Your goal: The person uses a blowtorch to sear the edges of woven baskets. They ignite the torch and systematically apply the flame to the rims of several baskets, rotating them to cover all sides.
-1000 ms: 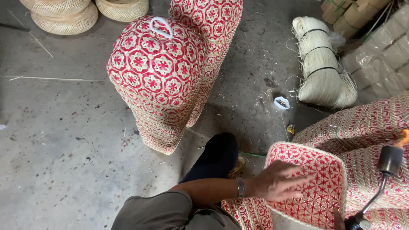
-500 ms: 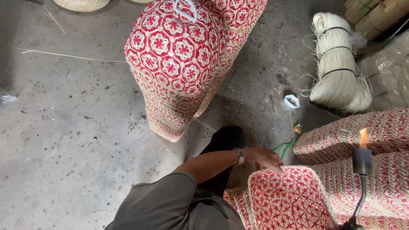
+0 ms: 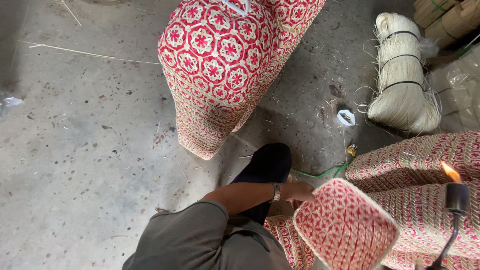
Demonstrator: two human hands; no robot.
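One hand is in view: the left hand [image 3: 299, 191], at the end of a grey-sleeved arm with one wristwatch [image 3: 275, 192] on the wrist. It rests against the near edge of a red-and-cream woven basket [image 3: 345, 225], which stands tilted just to the right of the hand, its patterned base turned up toward the camera. The fingers are hidden behind the basket's rim, so whether they grip it or merely press on it cannot be told. The right hand does not show.

Far to the left of the hand lies the bare concrete floor [image 3: 75, 140], with one long thin strand [image 3: 75, 50] of straw lying well beyond the hand. Above and slightly left of the hand stands one tall stack of woven baskets [image 3: 220, 65] in the same red and cream pattern, tipped over on its side; how many are nested in it cannot be counted. Just above the hand is one dark shoe or trouser leg [image 3: 267, 162].

To the right, beyond the held basket, lie at least two more woven pieces [image 3: 415, 160] of the same pattern, touching one another. Farther up on the right lies one pale fibre bundle [image 3: 400, 75] bound by three dark ties, and near it one small white scrap [image 3: 346, 117]. At the far right stands one black burner [image 3: 456, 197] with a small flame on top.
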